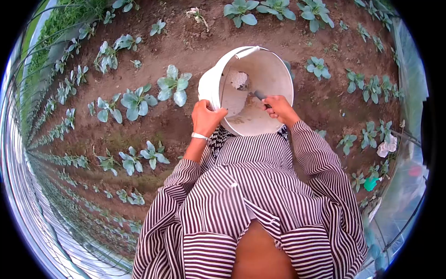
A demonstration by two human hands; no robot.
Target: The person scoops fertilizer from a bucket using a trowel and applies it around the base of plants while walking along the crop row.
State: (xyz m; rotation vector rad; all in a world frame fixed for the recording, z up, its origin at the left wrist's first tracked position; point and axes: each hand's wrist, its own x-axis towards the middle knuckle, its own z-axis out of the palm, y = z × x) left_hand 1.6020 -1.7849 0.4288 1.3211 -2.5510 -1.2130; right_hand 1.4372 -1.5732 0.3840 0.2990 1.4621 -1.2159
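A white bucket [210, 88] is tipped on its side toward me, its mouth facing my body. My left hand [207, 120] is closed on the bucket's rim at the lower left, thumb over the edge. Inside the mouth, my right hand [280, 109] grips the dark handle of a small trowel [258, 95]. Its blade points into the bucket and carries a heap of white granular material [239, 80]. More pale material lies along the bucket's inner wall. A white grip on the wire handle shows at the top of the rim.
Rows of leafy green seedlings [174, 85] grow in brown soil [186, 51] on both sides and ahead. Plastic sheeting [404, 204] borders the right, with a green object [370, 183] and crumpled white plastic [387, 146] near it. Hoops and sheeting line the left.
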